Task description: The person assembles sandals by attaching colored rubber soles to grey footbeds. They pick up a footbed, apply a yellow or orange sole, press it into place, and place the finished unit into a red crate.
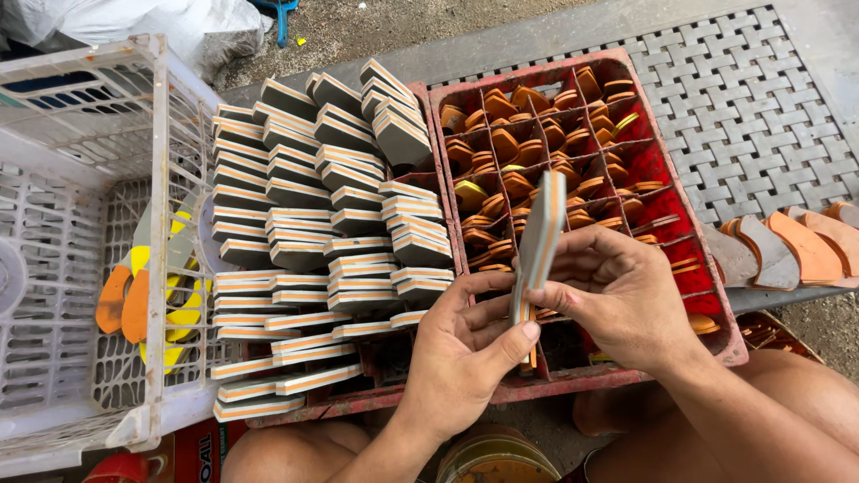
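Both hands meet over the near edge of the red crate point(721, 304), and between them stands a layered foam piece point(540, 240), long and flat, held upright on its narrow edge. The left hand point(465, 344) pinches its lower end, thumb pressed against one face and fingers curled behind. The right hand point(617, 291) grips the same lower part from the other side, fingertips on the edge, so the piece is clamped by both hands and its upper end rises free above the crate's compartments. The piece shows grey faces with an orange stripe running down its side.

The red crate is divided by a grid of thin walls, and its cells hold orange wedge pieces point(514, 148), small, rounded and stacked on edge, with a few yellow ones among them. Its plastic is scuffed and worn at the rim. To the left of it lie rows of stacked foam blocks point(309, 224), grey with white and orange layers, overlapping like tiles on another red crate, just beside the left hand. Further left stands a white lattice basket point(157, 241) holding orange and yellow cutouts point(134, 300) of a flat curved shape. At the right, on a grey woven mat point(752, 116), rest curved sole-shaped pieces point(787, 246) in brown and orange, well apart from the hands
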